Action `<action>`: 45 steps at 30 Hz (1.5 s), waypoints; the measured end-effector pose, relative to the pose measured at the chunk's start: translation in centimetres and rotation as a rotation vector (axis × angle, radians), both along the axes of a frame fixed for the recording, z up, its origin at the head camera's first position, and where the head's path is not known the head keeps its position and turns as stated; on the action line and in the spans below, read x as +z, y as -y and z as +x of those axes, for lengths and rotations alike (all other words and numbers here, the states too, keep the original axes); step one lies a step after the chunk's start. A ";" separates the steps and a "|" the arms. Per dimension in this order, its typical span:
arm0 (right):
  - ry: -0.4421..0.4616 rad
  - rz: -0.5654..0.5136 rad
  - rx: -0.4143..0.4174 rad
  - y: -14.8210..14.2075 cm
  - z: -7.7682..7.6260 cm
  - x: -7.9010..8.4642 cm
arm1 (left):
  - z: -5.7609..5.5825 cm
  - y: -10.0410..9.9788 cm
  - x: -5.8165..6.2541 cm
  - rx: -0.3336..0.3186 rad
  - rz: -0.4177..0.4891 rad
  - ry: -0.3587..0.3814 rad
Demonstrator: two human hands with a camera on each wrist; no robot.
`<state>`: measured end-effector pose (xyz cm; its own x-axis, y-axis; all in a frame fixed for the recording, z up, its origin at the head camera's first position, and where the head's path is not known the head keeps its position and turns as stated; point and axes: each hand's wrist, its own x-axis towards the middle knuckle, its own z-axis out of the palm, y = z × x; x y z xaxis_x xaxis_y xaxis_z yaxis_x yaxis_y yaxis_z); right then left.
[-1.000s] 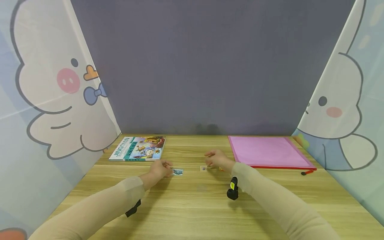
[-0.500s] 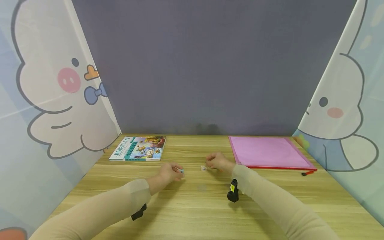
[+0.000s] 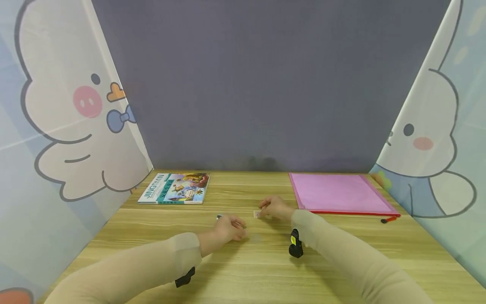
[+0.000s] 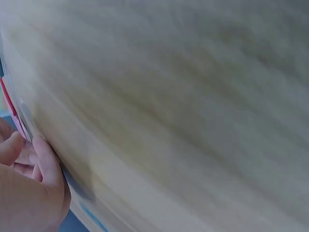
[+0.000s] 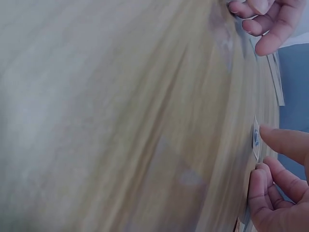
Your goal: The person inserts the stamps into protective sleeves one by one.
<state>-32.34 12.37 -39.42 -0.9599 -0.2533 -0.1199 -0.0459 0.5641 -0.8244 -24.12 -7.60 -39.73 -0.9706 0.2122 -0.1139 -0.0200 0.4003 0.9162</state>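
Note:
A small pale square card (image 3: 256,214) with a tiny printed picture lies mid-table. My right hand (image 3: 276,207) overlaps its right side in the head view. The right wrist view shows the thumb tip (image 5: 266,131) right at the card (image 5: 256,137), with loosely bent fingers (image 5: 259,181) below and a gap between. To the left, my left hand (image 3: 229,228) hovers low over the table, fingers loosely bent and nothing visible in them. Behind its knuckles a corner of a dark-and-white card (image 3: 219,216) shows; the rest is hidden.
A picture book (image 3: 174,188) lies at the back left. At the back right is a pink pouch (image 3: 341,192) with a red edge, and beside it a small red-and-black item (image 3: 389,219). A faint see-through patch (image 3: 255,239) lies on the table in front of the hands.
My left hand has moved right and nearer, past the blue printed card, which it now mostly hides. My right hand has lowered slightly onto the square card's right side, hiding an orange item seen earlier.

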 end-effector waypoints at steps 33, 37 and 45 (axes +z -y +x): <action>-0.075 0.119 0.012 0.4 -0.1 -0.7 | 0.8 -3.3 -0.4 0.057 -0.254 -0.066; -0.090 0.129 0.053 0.3 0.1 -0.3 | 0.8 -3.2 -0.3 0.038 -0.255 -0.070; -0.088 0.137 0.047 0.2 0.1 -0.3 | 0.6 -3.3 -0.2 0.029 -0.267 -0.066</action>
